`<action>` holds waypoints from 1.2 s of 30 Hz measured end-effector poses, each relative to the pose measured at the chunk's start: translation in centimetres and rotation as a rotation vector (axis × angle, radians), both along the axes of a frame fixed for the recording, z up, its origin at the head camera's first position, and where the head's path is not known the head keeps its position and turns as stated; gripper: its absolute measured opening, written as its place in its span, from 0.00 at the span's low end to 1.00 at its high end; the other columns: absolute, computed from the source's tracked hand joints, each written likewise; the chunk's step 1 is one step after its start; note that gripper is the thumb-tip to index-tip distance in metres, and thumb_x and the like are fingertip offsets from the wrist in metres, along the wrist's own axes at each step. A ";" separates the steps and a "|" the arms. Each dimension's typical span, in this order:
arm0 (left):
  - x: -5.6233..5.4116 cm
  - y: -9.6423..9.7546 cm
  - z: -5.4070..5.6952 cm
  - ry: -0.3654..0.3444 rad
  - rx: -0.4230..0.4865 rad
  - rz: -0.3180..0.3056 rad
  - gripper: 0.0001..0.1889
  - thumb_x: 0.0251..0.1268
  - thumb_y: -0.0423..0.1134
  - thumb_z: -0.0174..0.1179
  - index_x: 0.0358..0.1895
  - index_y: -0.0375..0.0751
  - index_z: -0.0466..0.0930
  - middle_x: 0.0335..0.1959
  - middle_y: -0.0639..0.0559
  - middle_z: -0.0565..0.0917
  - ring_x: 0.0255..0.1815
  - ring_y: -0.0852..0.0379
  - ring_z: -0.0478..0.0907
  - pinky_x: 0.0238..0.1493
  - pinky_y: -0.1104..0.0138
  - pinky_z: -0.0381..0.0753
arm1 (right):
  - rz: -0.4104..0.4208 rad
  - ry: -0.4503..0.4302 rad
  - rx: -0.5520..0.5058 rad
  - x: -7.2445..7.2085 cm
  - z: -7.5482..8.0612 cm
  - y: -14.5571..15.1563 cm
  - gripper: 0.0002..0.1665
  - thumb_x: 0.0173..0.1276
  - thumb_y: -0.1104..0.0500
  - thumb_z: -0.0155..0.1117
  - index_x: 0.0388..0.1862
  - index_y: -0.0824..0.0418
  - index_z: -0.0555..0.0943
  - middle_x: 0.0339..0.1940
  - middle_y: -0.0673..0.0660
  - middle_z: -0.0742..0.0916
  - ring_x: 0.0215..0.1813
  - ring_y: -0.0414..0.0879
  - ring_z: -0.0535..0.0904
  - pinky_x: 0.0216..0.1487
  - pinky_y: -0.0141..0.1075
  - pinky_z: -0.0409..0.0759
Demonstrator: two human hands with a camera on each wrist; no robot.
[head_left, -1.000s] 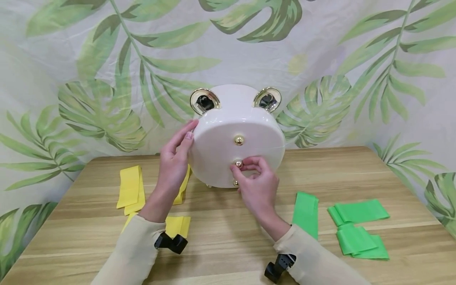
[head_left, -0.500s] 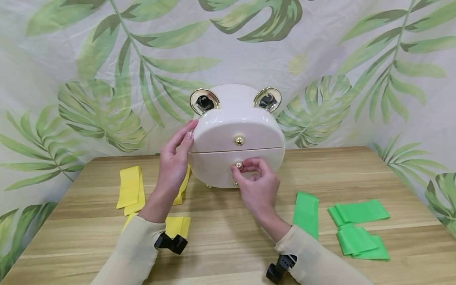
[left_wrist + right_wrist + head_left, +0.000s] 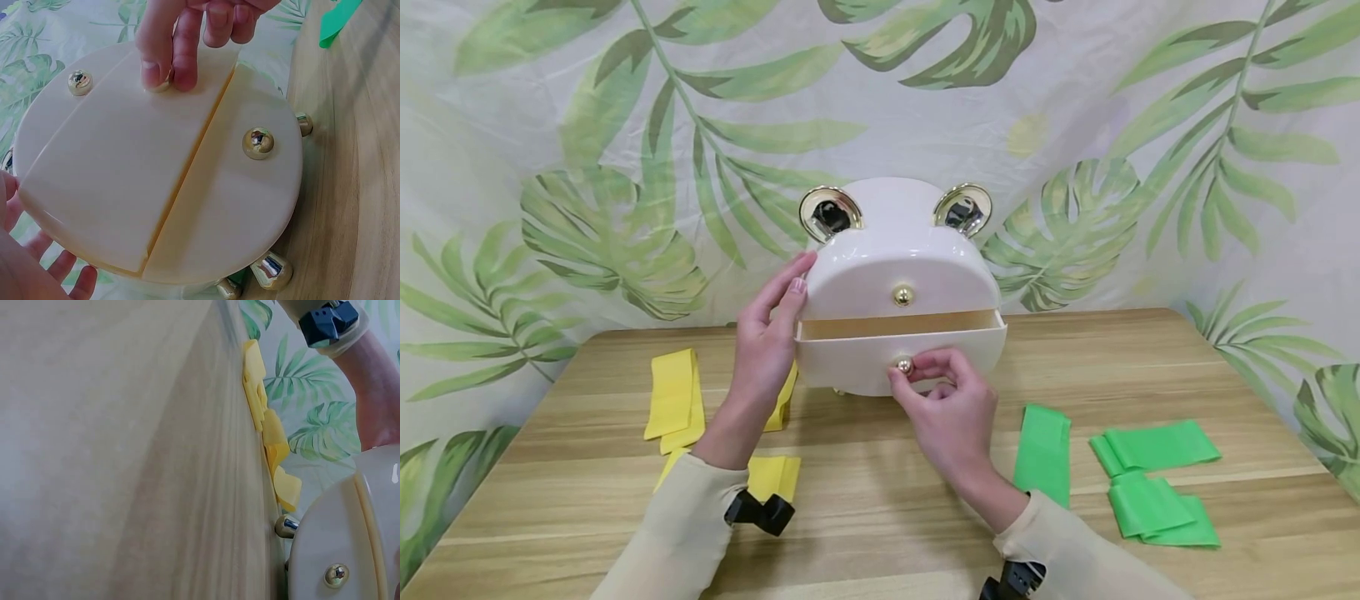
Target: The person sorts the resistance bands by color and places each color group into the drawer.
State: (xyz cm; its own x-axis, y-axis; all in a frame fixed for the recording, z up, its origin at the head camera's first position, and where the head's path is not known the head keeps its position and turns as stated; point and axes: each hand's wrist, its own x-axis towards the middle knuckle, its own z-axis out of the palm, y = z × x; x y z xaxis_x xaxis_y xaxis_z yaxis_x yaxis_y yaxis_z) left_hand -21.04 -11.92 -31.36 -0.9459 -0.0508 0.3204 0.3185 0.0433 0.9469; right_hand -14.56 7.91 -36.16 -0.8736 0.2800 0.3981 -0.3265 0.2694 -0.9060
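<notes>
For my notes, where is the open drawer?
In the head view's centre, the open drawer is below the upper drawer, its knob in the right hand.

In the head view, the middle drawer (image 3: 842, 360) hides its floor; at seven o'clock a sleeve (image 3: 677, 525) overlaps the yellow strips (image 3: 775, 477); at five, the edge crops a wrist camera (image 3: 1018, 578).

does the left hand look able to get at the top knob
Probably yes: the left hand touches the white box, nothing visible blocks the top knob, and the right hand pinches the middle knob.
</notes>
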 end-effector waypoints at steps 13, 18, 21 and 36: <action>0.0 -0.1 0.1 -0.019 0.001 0.000 0.20 0.86 0.47 0.51 0.74 0.59 0.79 0.80 0.67 0.72 0.83 0.66 0.63 0.87 0.59 0.57 | 0.037 0.030 0.021 1.9 -0.1 0.4 0.14 0.58 0.66 0.82 0.37 0.58 0.84 0.32 0.55 0.91 0.15 0.37 0.70 0.17 0.25 0.67; 0.0 -0.3 0.4 -0.044 0.012 -0.015 0.20 0.86 0.47 0.52 0.74 0.59 0.79 0.80 0.67 0.72 0.83 0.66 0.63 0.86 0.59 0.60 | 0.040 0.042 0.027 2.5 -0.2 0.5 0.14 0.57 0.67 0.83 0.37 0.58 0.84 0.32 0.54 0.91 0.15 0.36 0.70 0.16 0.25 0.68; 0.0 -0.3 0.4 -0.042 0.017 -0.019 0.20 0.85 0.47 0.52 0.74 0.58 0.79 0.80 0.66 0.72 0.82 0.66 0.63 0.85 0.58 0.61 | 0.041 0.048 0.034 2.8 -0.2 0.6 0.14 0.57 0.67 0.82 0.37 0.58 0.85 0.31 0.54 0.91 0.15 0.35 0.70 0.16 0.25 0.67; -0.1 -0.4 0.2 -0.021 0.011 -0.012 0.20 0.85 0.47 0.52 0.73 0.58 0.79 0.79 0.67 0.73 0.82 0.67 0.64 0.84 0.59 0.63 | 0.052 0.098 0.037 4.0 -0.5 0.5 0.15 0.56 0.68 0.83 0.36 0.56 0.84 0.30 0.51 0.91 0.14 0.31 0.68 0.14 0.25 0.66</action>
